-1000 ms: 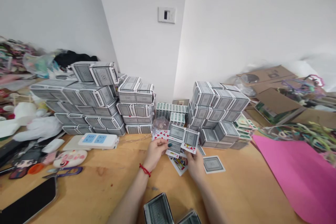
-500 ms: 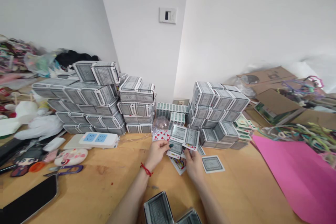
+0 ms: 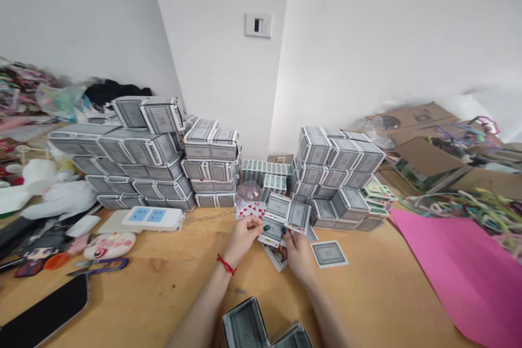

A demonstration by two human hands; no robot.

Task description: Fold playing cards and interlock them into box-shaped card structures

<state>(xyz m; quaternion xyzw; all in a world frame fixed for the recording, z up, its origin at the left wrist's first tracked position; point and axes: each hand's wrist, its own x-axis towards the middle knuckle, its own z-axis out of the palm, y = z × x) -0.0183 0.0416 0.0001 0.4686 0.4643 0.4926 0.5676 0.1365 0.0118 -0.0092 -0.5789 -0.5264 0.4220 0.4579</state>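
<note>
Several playing cards with grey patterned backs (image 3: 278,207) are joined edge to edge between my hands. My left hand (image 3: 246,232), a red cord at its wrist, pinches the left edge of these cards. My right hand (image 3: 297,251) grips their lower right side, its thumb on the card backs. Beneath them a face card (image 3: 276,259) lies partly hidden on the wooden table (image 3: 163,293). One loose card (image 3: 329,254) lies back up to the right. Face-up heart cards (image 3: 250,210) lie behind my left hand.
Stacks of card-built boxes stand at the left (image 3: 142,163) and right (image 3: 342,163). An open card box (image 3: 246,326) is at the front edge. A power strip (image 3: 153,218), phone (image 3: 49,310) and pink paper (image 3: 457,266) lie around.
My right thumb has moved up onto the backs of the joined cards. My left hand has hardly moved, and the whole view has shifted slightly.
</note>
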